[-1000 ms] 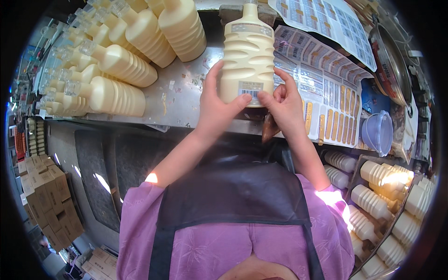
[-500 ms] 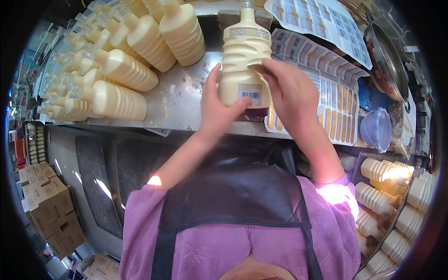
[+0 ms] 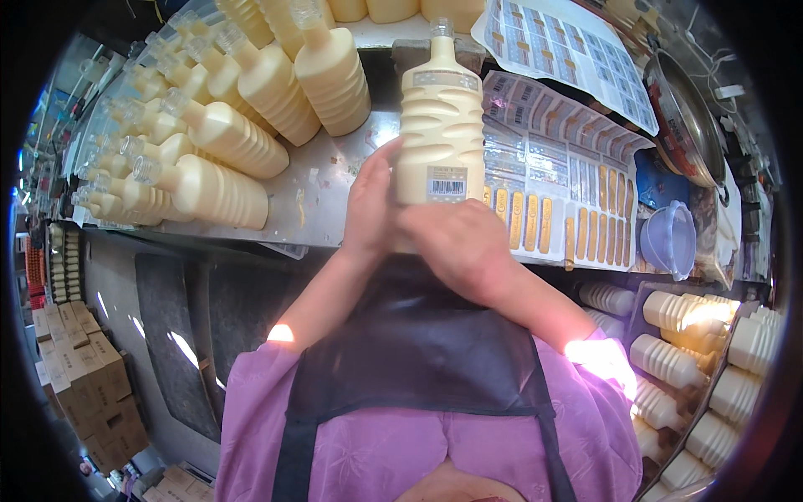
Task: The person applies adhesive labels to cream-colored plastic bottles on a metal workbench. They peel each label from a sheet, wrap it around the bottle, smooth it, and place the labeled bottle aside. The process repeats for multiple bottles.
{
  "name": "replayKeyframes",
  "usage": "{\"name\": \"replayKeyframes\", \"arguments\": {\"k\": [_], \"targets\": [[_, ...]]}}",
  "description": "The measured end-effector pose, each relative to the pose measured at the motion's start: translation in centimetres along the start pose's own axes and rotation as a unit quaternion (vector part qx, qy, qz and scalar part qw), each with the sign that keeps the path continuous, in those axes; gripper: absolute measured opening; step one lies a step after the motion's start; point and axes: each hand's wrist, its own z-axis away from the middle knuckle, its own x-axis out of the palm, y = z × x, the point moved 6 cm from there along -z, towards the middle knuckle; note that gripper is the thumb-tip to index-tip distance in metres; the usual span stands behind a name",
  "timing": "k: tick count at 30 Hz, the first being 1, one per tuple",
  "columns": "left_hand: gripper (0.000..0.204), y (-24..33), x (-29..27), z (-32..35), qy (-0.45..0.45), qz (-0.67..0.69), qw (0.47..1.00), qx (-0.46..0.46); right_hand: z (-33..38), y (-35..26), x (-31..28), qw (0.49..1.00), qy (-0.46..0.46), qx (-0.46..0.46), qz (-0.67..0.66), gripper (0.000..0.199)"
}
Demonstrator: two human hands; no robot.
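Note:
A cream plastic bottle [image 3: 441, 151] with wavy grooves lies at the middle of the bench, its clear-topped neck pointing away from me. It bears a small barcode label [image 3: 447, 184] near its base and a narrow strip label [image 3: 445, 81] at the shoulder. My left hand [image 3: 372, 205] holds the bottle's lower left side, fingers along it; the thumb is hidden. Across the base end lies my right hand [image 3: 468, 247], its fingers bent toward my left hand. Those fingertips are blurred and partly covered, so whether they hold anything does not show.
Many similar cream bottles [image 3: 234, 134] lean together at the left of the metal bench [image 3: 314, 197]. Label sheets [image 3: 560, 159] with gold strips spread to the right, beside a translucent bucket [image 3: 669, 241] and round pan [image 3: 686, 117]. Crated bottles [image 3: 669, 360] stand low right; cartons [image 3: 84, 351] lower left.
My right hand has moved from the bottle's right side down and left across its base. My left hand has shifted slightly down and left. The bottle stays nearly in place.

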Motion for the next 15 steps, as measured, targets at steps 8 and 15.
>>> {"name": "replayKeyframes", "arguments": {"k": [8,15], "targets": [[0.055,0.5,-0.1,-0.8,0.058,-0.321,0.938,0.116,1.1,4.7,0.5,0.958,0.124,0.253,-0.062,0.036],[0.062,-0.7,-0.5,-1.1,0.026,-0.195,0.979,0.049,1.8,7.6,-1.0,0.960,0.159,0.230,0.010,0.038]]}}
